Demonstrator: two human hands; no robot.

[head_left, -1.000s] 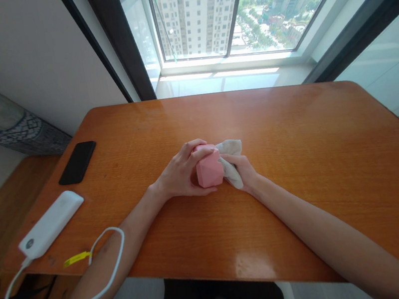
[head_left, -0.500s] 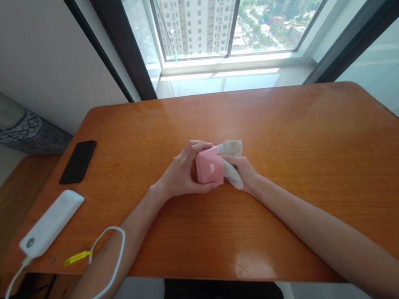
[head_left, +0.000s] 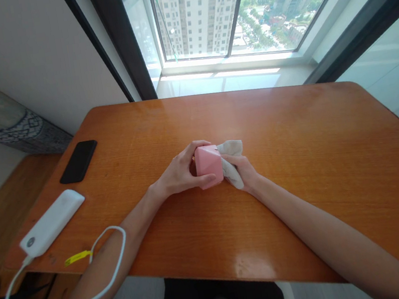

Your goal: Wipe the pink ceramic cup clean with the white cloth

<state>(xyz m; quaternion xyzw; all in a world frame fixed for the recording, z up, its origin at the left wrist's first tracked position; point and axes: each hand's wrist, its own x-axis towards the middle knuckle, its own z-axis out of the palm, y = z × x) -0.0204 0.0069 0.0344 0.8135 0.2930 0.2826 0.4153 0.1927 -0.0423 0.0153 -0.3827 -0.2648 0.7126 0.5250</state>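
A small pink block-like object [head_left: 208, 162] with faceted sides is held over the middle of the table. My left hand [head_left: 186, 170] grips it from the left, with fingers over the far edge and the thumb along the near side. On its right side, my right hand [head_left: 242, 169] holds a crumpled whitish cloth [head_left: 232, 148], which is pressed against the object. Part of the cloth sticks out above the fingers and part hangs below. The right fingertips are hidden behind the cloth and the pink object.
The brown wooden table [head_left: 319, 166] stands before a window [head_left: 209, 16]. To the left lie a black phone [head_left: 78, 161] and a white power bank [head_left: 52, 222]. Its white cable [head_left: 120, 255], with a yellow tag [head_left: 78, 257], loops over my left forearm.
The pink object has turned slightly in my left hand, showing different facets. The left thumb has moved up onto its near face. The right hand and cloth look nearly the same.
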